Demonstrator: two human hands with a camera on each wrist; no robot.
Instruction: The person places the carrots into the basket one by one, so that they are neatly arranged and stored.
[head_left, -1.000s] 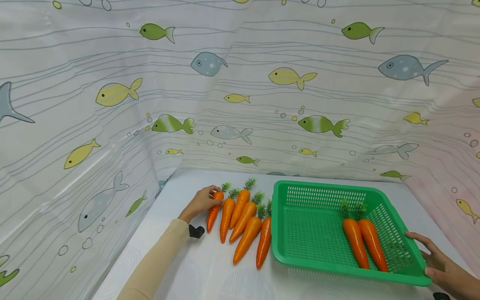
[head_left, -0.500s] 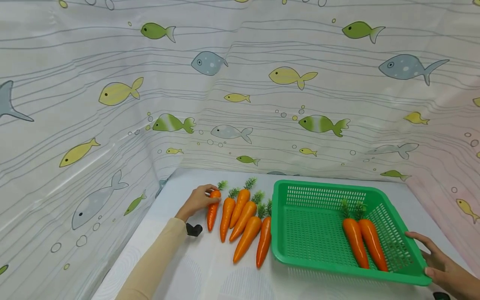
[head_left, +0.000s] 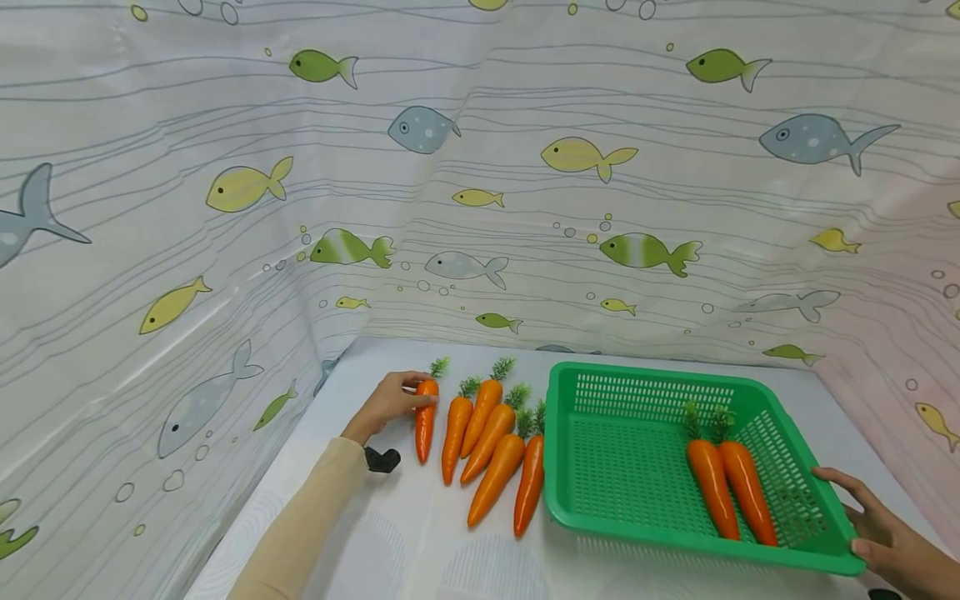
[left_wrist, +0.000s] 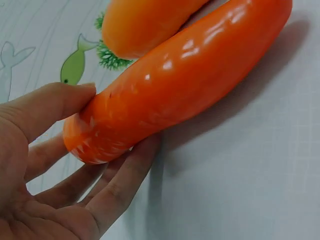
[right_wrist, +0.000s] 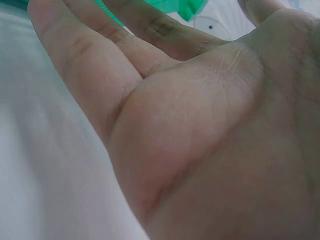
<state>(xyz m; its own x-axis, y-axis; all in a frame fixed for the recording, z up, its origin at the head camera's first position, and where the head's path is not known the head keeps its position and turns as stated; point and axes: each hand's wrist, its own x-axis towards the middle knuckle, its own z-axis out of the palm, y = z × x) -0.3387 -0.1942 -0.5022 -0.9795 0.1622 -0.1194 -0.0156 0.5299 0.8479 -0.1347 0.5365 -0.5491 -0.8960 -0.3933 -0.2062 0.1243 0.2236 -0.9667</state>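
Gripping a carrot [head_left: 424, 433] by its top, left hand [head_left: 385, 406] outstretched, right hand [head_left: 883, 533] splayed against basket [head_left: 551, 450].

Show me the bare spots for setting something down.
Bare: inside the green basket, left of its two carrots; the tabletop nearer the camera than the five loose carrots, between left sleeve and basket. Crowded: where those five lie, between the basket and the carrot in the left hand.
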